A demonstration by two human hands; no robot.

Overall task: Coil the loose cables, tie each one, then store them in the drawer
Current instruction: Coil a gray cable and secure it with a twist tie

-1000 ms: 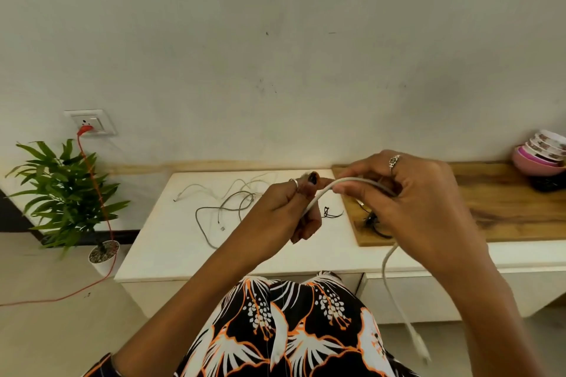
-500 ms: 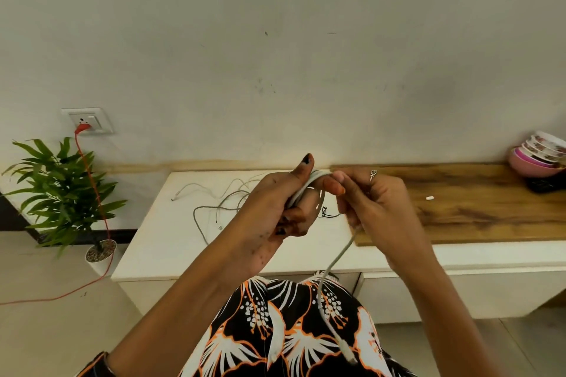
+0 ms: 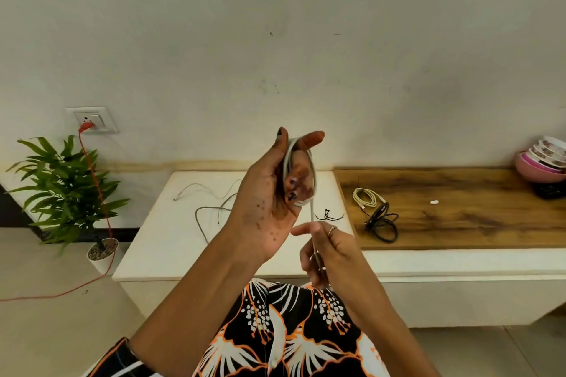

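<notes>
Overhead, white cable loops the raised left hand; right hand pinches its tail.

your left hand gripped a smooth, pale plastic-looking cable. right of centre lay a matt, grained wooden board; the counter beside it looked smooth and white. at right edge, glossy bowls; the wall above looked matt.

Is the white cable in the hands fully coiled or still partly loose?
Partly loose. A few loops of the white cable wrap the left hand; its tail runs straight down through the right hand.
</notes>
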